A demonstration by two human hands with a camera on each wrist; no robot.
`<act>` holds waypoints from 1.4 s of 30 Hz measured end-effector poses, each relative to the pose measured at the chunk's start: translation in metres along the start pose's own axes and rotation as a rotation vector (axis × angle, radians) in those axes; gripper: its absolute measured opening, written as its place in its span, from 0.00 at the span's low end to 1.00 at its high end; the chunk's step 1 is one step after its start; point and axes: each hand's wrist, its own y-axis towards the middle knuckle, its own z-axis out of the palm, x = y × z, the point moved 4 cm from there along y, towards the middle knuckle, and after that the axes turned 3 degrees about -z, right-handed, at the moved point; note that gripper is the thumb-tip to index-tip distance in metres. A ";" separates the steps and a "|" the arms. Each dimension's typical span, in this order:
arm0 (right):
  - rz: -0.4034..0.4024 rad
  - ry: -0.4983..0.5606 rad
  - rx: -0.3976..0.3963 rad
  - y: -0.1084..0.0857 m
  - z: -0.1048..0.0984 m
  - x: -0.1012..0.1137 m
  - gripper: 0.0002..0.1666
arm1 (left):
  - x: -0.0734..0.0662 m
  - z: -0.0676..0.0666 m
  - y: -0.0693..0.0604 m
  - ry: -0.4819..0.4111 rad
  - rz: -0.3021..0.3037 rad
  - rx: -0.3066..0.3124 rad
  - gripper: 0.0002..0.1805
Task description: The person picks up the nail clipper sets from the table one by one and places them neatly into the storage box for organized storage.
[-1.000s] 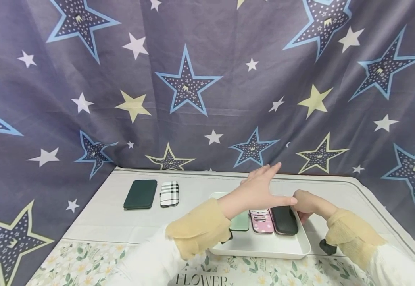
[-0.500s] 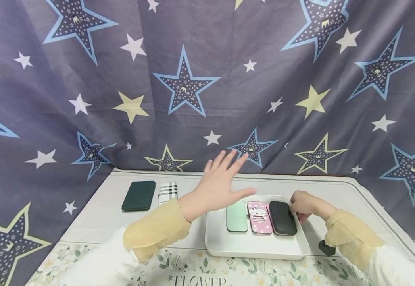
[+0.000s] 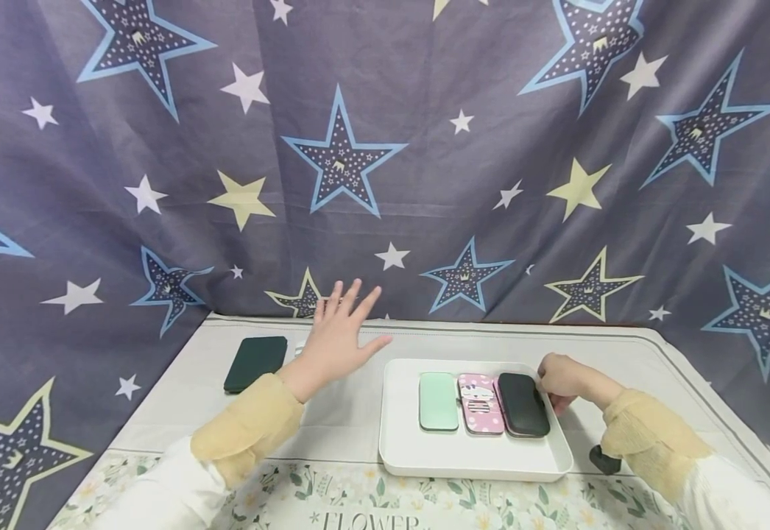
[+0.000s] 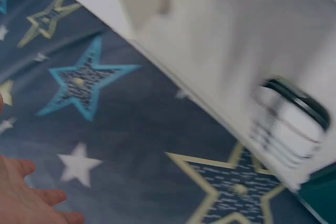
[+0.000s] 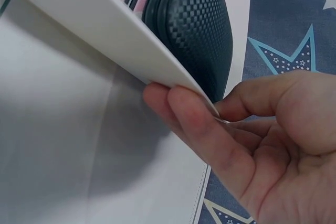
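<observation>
White tray [image 3: 451,458], head view: on table [image 3: 345,423], holding mint case [image 3: 438,401], pink case [image 3: 481,409], black case [image 3: 523,405]. Left hand [image 3: 333,344] empty, fingers spread, left of tray.

Left wrist: plaid case [image 4: 286,124], mostly masked in head view, shows plainly; step looks like reaching for it, next move likely calls for closing fingers.

Right wrist: right hand [image 5: 268,150] pinches tray wall [image 5: 131,40], thumb inside; black case's woven grain shows only here.

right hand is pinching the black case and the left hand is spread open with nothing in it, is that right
Not quite: the right hand is pinching the white tray at its rim, not the black case, as the right wrist view shows. The left hand is spread open with nothing in it.
</observation>
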 end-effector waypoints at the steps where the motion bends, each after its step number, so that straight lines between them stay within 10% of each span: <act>1: -0.001 0.005 -0.002 0.000 0.000 0.000 0.10 | 0.007 0.003 0.000 0.010 -0.012 0.000 0.44; 20: 0.022 0.011 -0.003 0.001 0.000 -0.003 0.16 | 0.108 0.052 -0.009 0.119 -0.203 0.139 0.42; 31: 0.030 0.015 -0.001 0.002 0.000 -0.001 0.17 | 0.137 0.078 -0.021 0.100 -0.313 0.380 0.40; 42: 0.061 0.016 -0.002 0.003 0.000 -0.003 0.18 | 0.133 0.071 -0.017 0.103 -0.330 0.413 0.41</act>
